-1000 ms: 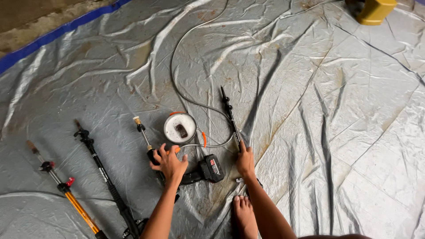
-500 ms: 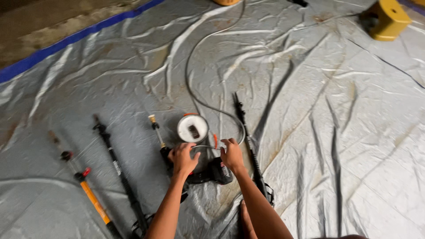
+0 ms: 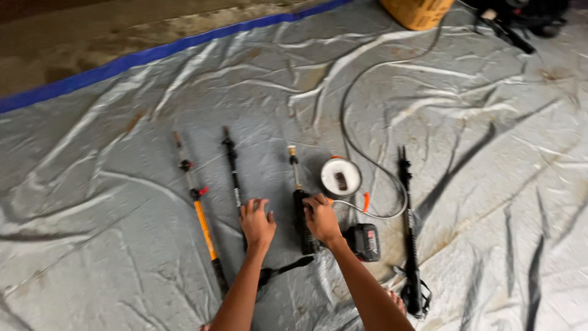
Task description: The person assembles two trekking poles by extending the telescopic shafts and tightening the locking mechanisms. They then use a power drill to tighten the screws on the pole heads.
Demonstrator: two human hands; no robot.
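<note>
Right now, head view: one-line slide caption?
Left hand and right hand rest on black tool shafts laid out across a grey tarp.

Silver-grey tarp (image 3: 122,202), creased, with pale streaks and rusty stains; blue border strip (image 3: 153,55) along the far left edge. Orange-and-black pole (image 3: 202,214) with red clamps at left. Black pole (image 3: 233,178) beside it. Black wand (image 3: 298,196) tipped in brass. White round spool (image 3: 340,176), orange-rimmed. Black battery (image 3: 366,241), red label. Yellow bucket (image 3: 419,11) at far right.
</note>
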